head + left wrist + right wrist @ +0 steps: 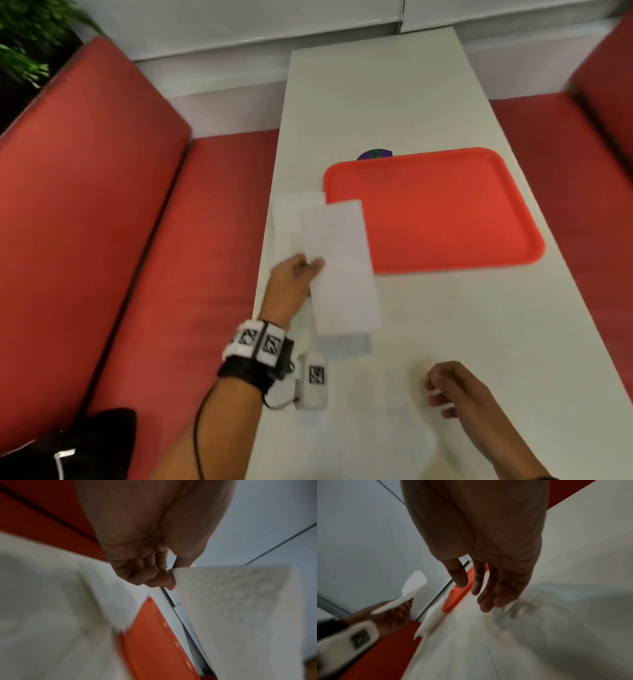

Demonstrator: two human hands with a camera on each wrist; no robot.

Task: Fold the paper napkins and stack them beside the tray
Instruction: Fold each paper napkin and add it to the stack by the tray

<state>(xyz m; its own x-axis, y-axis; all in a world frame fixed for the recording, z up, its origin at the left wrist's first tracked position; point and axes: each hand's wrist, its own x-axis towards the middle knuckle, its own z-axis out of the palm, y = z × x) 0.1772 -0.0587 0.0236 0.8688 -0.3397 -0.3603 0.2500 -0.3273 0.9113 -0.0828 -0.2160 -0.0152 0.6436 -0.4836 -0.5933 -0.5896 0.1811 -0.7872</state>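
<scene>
White table (428, 325): bears all items. Red tray (445, 212): far half of table. Folded napkin (342, 267): held above table, overlapping tray's left near corner. Napkin stack (291, 219): just left of tray. Left hand (291, 284): pinches folded napkin's edge. Right hand (455, 387): released, fingers loose, holding nothing, over table's near part.

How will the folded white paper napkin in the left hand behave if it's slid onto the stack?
The folded white paper napkin, pinched by the left hand, holds flat in the air, so it is probably fairly stiff while folded. Its embossed texture suggests little slipping. It looks very light, so it may shift the stack of folded napkins beside the red plastic tray.
</scene>
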